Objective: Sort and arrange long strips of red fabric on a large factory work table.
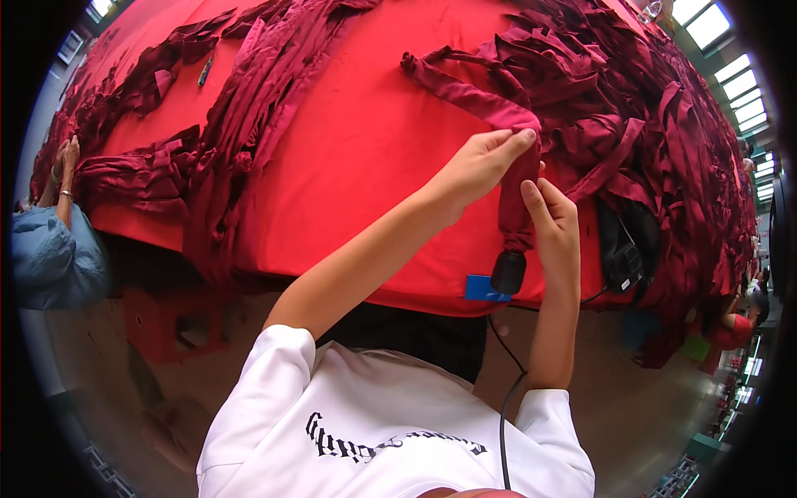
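Observation:
A long maroon fabric strip (515, 212), perhaps a sewn tube, runs down toward me near the table's front edge. My left hand (490, 158) pinches it between thumb and fingers where it bends. Just below and to the right, my right hand (554, 214) is closed on the strip's right edge with thumb and fingers. Beyond my left hand the strip continues up and left over the red cloth. Its near end is bunched at the top of a black rounded cylinder (508, 272), which lies beside a flat blue piece (481, 288) on the edge.
A red-covered table (349, 149) spreads ahead. Maroon strips pile up at right (631, 108) and lie in a long bundle (249, 124) at left. A black device (624, 261) stands right of my hands; a black cable (505, 415) hangs down. Another person (58, 249) works far left.

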`<state>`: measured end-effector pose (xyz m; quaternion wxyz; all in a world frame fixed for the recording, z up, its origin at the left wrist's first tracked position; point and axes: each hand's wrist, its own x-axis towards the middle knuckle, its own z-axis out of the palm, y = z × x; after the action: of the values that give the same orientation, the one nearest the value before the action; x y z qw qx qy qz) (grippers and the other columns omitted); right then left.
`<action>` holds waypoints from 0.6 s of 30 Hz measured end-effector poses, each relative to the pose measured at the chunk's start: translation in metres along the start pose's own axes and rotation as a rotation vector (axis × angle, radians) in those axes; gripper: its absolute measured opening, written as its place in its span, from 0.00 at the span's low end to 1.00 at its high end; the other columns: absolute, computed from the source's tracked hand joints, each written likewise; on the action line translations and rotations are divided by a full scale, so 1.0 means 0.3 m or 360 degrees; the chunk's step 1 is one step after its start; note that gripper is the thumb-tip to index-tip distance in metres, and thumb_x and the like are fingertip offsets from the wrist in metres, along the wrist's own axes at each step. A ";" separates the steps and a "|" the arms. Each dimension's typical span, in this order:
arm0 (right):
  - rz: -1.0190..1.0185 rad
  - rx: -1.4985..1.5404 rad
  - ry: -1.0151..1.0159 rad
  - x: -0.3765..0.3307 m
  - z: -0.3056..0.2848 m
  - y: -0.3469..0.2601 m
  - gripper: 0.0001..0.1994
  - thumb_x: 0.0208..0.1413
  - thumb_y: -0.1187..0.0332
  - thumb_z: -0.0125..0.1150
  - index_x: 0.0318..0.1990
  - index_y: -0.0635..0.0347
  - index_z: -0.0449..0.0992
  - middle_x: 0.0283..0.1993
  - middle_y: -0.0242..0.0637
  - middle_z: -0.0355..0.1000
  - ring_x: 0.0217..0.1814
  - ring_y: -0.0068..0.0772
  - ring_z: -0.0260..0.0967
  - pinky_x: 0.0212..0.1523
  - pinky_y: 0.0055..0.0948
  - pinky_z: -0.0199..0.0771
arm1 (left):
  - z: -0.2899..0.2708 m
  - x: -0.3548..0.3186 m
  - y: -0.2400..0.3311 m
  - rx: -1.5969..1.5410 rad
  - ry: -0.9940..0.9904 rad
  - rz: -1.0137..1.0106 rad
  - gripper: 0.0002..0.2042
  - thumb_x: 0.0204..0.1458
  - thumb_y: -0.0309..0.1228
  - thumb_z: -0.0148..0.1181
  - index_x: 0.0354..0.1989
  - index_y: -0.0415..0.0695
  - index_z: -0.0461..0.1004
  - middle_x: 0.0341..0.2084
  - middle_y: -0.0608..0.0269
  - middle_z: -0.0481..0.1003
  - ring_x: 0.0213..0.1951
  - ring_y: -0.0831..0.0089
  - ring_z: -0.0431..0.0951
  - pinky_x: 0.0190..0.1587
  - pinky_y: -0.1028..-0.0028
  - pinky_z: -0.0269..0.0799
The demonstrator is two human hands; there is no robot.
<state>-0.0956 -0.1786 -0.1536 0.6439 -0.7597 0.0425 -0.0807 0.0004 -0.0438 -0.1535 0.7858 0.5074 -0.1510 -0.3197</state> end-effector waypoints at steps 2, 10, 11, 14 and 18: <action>-0.0031 -0.0007 0.0053 -0.006 0.020 -0.027 0.15 0.70 0.62 0.55 0.32 0.63 0.72 0.25 0.16 0.57 0.26 0.08 0.46 0.23 0.20 0.44 | -0.006 0.019 0.022 -0.0115 0.0026 0.0009 0.15 0.69 0.40 0.49 0.48 0.42 0.76 0.40 0.53 0.83 0.41 0.68 0.84 0.51 0.67 0.76; -0.0063 -0.0590 0.0235 -0.105 0.014 -0.033 0.17 0.67 0.66 0.59 0.26 0.67 0.69 0.19 0.29 0.56 0.23 0.17 0.49 0.23 0.25 0.47 | 0.002 -0.046 -0.071 -0.0127 0.0052 0.0070 0.17 0.70 0.40 0.46 0.46 0.38 0.75 0.35 0.53 0.82 0.38 0.66 0.85 0.43 0.69 0.81; -0.0082 -0.0594 0.0257 -0.123 0.019 -0.034 0.17 0.66 0.66 0.59 0.26 0.67 0.69 0.19 0.29 0.57 0.23 0.17 0.50 0.23 0.25 0.48 | 0.005 -0.057 -0.081 -0.0161 0.0027 0.0072 0.17 0.70 0.40 0.46 0.46 0.38 0.75 0.35 0.54 0.82 0.38 0.66 0.85 0.43 0.69 0.81; -0.0115 -0.0690 0.0282 -0.162 0.020 -0.040 0.16 0.65 0.67 0.60 0.26 0.68 0.71 0.19 0.29 0.61 0.23 0.16 0.55 0.24 0.22 0.53 | 0.010 -0.089 -0.122 -0.0069 0.0084 0.0047 0.17 0.69 0.43 0.48 0.44 0.41 0.77 0.32 0.64 0.81 0.35 0.75 0.81 0.42 0.74 0.77; 0.0011 -0.0500 0.0136 -0.145 -0.017 -0.035 0.15 0.66 0.67 0.60 0.27 0.68 0.73 0.20 0.27 0.63 0.25 0.14 0.57 0.26 0.19 0.55 | 0.000 -0.121 -0.105 -0.0059 0.0079 -0.0064 0.17 0.68 0.45 0.51 0.41 0.45 0.78 0.31 0.73 0.78 0.35 0.82 0.76 0.42 0.77 0.73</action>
<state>-0.1397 -0.1745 -0.1454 0.5149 -0.8468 0.0846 -0.1033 -0.0378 -0.0289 -0.1786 0.7920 0.5035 -0.1152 -0.3255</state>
